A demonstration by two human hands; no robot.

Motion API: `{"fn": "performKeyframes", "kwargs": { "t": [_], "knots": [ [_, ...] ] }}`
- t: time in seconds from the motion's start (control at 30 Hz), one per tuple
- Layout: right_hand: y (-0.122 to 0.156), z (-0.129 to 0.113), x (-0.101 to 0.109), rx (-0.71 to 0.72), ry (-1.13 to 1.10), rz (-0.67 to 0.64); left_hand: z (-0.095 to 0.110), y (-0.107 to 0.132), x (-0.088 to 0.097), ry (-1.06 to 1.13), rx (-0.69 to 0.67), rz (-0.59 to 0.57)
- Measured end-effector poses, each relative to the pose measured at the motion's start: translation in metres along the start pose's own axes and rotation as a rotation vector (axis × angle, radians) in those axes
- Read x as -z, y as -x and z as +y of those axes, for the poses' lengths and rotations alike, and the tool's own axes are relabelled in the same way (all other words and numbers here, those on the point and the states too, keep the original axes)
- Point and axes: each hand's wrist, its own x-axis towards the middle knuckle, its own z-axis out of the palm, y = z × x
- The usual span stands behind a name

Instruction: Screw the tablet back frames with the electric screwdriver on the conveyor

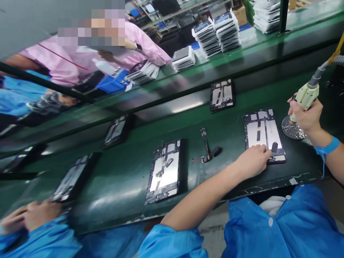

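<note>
Resting near the bottom edge of an opened tablet point(271, 130), the left hand point(254, 161) has its fingers loosely curled, and I cannot tell whether they pinch anything; a small dark piece point(274, 147) lies on the tablet just beside the fingertips. At the near edge of the green counter point(115, 186), far to the left, are a blue-sleeved co-worker's hands point(34, 215). Slightly farther out, a second opened tablet point(169, 175) lies between the two people. The right hand point(309, 116) is closed around a corded electric screwdriver point(306, 95), its tip pointing down at a round perforated metal dish point(291, 132) beside the first tablet. A loose ribbon-cable assembly point(206, 154) lies between the two opened tablets. Beyond it sits another opened tablet point(221, 96). Across the counter stand wrapped tablet stacks point(228, 34), with a pink-sleeved person point(142, 43) to their left.
</note>
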Motion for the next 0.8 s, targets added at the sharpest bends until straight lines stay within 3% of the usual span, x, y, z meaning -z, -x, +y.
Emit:
{"fn": "performKeyframes", "kwargs": {
  "t": [0.1, 0.43, 0.6, 0.8],
  "knots": [
    [-0.001, 0.002, 0.000, -0.016, -0.001, 0.007, 0.001, 0.010, -0.010, 0.034, -0.019, 0.071],
    [-0.002, 0.000, 0.002, -0.005, 0.006, 0.005, -0.007, 0.032, -0.058, 0.056, -0.168, 0.460],
    [-0.002, 0.002, 0.001, 0.002, 0.003, 0.013, -0.005, 0.032, -0.078, -0.009, -0.113, 0.551],
    [-0.002, 0.001, 0.002, 0.023, -0.011, 0.002, -0.010, 0.027, -0.082, 0.079, -0.102, 0.607]
  ]
}}
